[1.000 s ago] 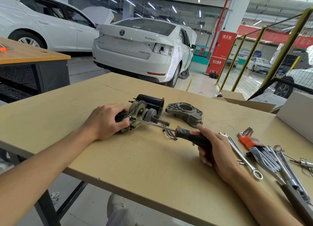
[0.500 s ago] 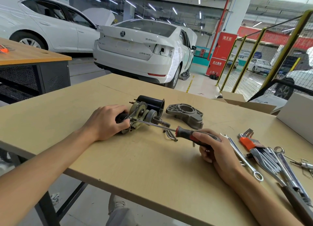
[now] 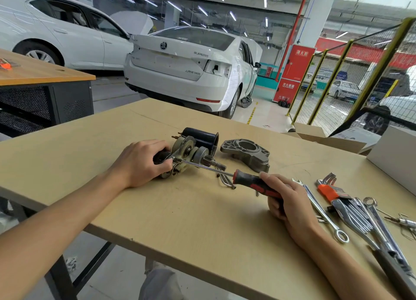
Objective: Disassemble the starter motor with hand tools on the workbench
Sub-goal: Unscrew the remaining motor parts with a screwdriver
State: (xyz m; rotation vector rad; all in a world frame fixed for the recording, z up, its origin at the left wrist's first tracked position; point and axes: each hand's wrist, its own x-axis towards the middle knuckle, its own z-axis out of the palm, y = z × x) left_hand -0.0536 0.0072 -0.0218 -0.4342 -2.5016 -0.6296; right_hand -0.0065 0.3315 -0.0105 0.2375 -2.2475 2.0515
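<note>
The starter motor (image 3: 191,152) lies on its side in the middle of the wooden workbench (image 3: 202,221), its gear and shaft pointing right. My left hand (image 3: 141,162) grips its dark left end. My right hand (image 3: 286,200) holds the red-and-black handle of a screwdriver (image 3: 252,182); the steel shank runs left, and its tip sits at the motor's plate beside my left fingers. A black cylindrical housing (image 3: 202,137) lies just behind the motor. The removed grey end housing (image 3: 247,153) rests to its right. Long bolts (image 3: 225,180) lie under the shank.
Several wrenches (image 3: 322,209), an orange hex-key set (image 3: 328,189) and pliers lie at the right of the bench. A cardboard box (image 3: 391,155) stands at the far right. White cars (image 3: 189,68) are parked beyond the bench; another bench (image 3: 40,74) stands at left.
My right hand has slid slightly right and lower along the screwdriver handle. My left hand and the motor have stayed in place.
</note>
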